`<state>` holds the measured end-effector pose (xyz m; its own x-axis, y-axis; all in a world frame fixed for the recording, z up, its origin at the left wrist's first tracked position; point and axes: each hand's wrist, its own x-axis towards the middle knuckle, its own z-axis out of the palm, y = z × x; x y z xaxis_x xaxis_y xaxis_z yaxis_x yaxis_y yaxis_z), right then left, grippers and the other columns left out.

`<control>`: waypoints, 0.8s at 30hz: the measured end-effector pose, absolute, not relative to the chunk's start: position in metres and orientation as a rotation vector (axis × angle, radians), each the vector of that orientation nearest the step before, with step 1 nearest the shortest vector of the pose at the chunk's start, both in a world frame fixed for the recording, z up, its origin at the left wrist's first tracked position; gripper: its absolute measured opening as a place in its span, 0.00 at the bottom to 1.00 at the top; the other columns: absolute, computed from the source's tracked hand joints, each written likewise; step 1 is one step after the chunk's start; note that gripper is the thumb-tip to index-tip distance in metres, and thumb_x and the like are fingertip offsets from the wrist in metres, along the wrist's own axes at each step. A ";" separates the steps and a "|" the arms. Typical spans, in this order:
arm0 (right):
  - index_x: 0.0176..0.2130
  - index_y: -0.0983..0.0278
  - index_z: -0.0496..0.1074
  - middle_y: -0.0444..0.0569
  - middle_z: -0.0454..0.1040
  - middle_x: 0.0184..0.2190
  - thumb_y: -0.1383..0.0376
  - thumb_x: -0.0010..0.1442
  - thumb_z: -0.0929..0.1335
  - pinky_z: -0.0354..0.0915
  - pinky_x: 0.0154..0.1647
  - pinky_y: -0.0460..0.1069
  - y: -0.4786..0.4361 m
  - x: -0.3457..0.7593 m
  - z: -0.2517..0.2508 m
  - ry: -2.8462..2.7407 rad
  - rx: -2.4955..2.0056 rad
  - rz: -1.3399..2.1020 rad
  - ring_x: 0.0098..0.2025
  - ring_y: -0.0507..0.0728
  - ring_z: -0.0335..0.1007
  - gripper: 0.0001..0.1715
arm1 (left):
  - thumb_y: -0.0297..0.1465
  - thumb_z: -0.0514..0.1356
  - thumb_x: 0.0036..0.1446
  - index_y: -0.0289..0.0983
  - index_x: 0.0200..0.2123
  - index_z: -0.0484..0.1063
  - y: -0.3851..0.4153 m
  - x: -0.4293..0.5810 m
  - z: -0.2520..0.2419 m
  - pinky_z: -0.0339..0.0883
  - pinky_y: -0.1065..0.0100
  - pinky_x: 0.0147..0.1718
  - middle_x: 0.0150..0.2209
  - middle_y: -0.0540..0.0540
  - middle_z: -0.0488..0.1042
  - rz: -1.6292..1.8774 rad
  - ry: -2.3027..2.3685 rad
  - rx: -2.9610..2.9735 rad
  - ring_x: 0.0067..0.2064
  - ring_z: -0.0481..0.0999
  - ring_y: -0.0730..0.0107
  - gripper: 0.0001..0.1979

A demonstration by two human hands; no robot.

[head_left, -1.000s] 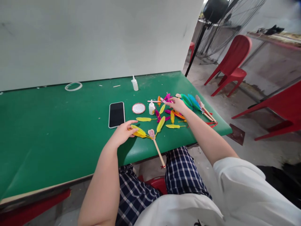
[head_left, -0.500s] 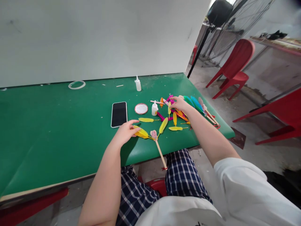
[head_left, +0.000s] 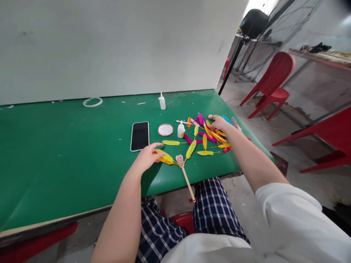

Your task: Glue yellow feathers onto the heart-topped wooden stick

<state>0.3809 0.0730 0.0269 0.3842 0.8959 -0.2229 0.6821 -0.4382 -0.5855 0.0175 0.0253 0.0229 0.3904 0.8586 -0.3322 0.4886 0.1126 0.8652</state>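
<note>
My left hand (head_left: 149, 157) pinches yellow feathers (head_left: 165, 157) between thumb and fingers, its index finger stretched out. Their quills meet at a pale pinkish piece (head_left: 180, 159) atop a thin wooden stick (head_left: 188, 182), whose lower end passes the table edge. Another yellow feather (head_left: 191, 149) slants up from that piece. My right hand (head_left: 218, 123) is over a pile of yellow, orange and magenta feathers (head_left: 218, 137), fingers bent and slightly apart, with no feather plainly gripped. Single yellow feathers (head_left: 170, 143) lie around, and a white squeeze bottle (head_left: 181, 130) stands between the hands.
On the green table (head_left: 68, 153) lie a phone (head_left: 140, 136), a round red-rimmed white disc (head_left: 165, 129) and a clear ring (head_left: 92, 102). A second squeeze bottle (head_left: 162, 101) stands farther back. A white panel (head_left: 109, 47) rises behind; red chairs (head_left: 274, 80) are at the right.
My right hand has moved right across the feather pile, uncovering feathers on its left and covering the green ones. My left hand keeps its hold. The whole view has shifted slightly.
</note>
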 end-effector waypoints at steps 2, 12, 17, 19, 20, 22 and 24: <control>0.55 0.65 0.63 0.45 0.71 0.24 0.72 0.46 0.69 0.61 0.23 0.45 0.071 0.380 0.029 -1.327 -2.181 0.772 0.20 0.49 0.62 0.36 | 0.38 0.61 0.48 0.36 0.52 0.64 0.025 0.017 0.023 0.73 0.65 0.33 0.32 0.45 0.75 0.412 1.250 1.538 0.37 0.77 0.61 0.27; 0.33 0.66 0.70 0.45 0.70 0.25 0.64 0.50 0.68 0.61 0.22 0.42 0.073 0.395 0.035 -1.113 -1.829 0.771 0.24 0.47 0.63 0.08 | 0.38 0.61 0.48 0.36 0.52 0.64 0.024 0.018 0.025 0.73 0.65 0.32 0.32 0.44 0.75 0.419 1.255 1.530 0.37 0.77 0.62 0.27; 0.32 0.64 0.67 0.45 0.70 0.26 0.62 0.50 0.68 0.61 0.22 0.41 0.067 0.396 0.039 -1.036 -1.725 0.808 0.25 0.47 0.65 0.08 | 0.38 0.61 0.48 0.36 0.52 0.64 0.023 0.018 0.027 0.73 0.66 0.32 0.33 0.44 0.76 0.418 1.260 1.531 0.37 0.77 0.62 0.27; 0.31 0.65 0.67 0.45 0.70 0.26 0.62 0.49 0.69 0.61 0.22 0.41 0.061 0.393 0.043 -1.034 -1.683 0.829 0.26 0.47 0.66 0.10 | 0.38 0.61 0.48 0.36 0.52 0.64 0.023 0.018 0.028 0.73 0.66 0.31 0.33 0.44 0.76 0.419 1.266 1.529 0.38 0.77 0.62 0.27; 0.31 0.65 0.67 0.45 0.71 0.27 0.62 0.48 0.70 0.62 0.23 0.41 0.059 0.391 0.044 -1.045 -1.661 0.847 0.26 0.47 0.67 0.11 | 0.38 0.61 0.48 0.36 0.52 0.64 0.023 0.018 0.028 0.73 0.66 0.31 0.33 0.44 0.76 0.422 1.275 1.529 0.38 0.77 0.62 0.27; 0.31 0.65 0.68 0.46 0.72 0.28 0.61 0.47 0.71 0.62 0.24 0.41 0.053 0.385 0.047 -1.084 -1.627 0.884 0.28 0.48 0.68 0.12 | 0.39 0.60 0.48 0.37 0.52 0.63 0.024 0.018 0.027 0.73 0.67 0.31 0.33 0.44 0.76 0.431 1.297 1.537 0.38 0.77 0.62 0.28; 0.31 0.65 0.68 0.47 0.72 0.29 0.60 0.47 0.71 0.63 0.24 0.42 0.047 0.380 0.048 -1.128 -1.615 0.902 0.29 0.49 0.69 0.13 | 0.40 0.60 0.49 0.37 0.52 0.63 0.025 0.016 0.025 0.73 0.66 0.30 0.33 0.44 0.76 0.441 1.332 1.558 0.36 0.77 0.62 0.28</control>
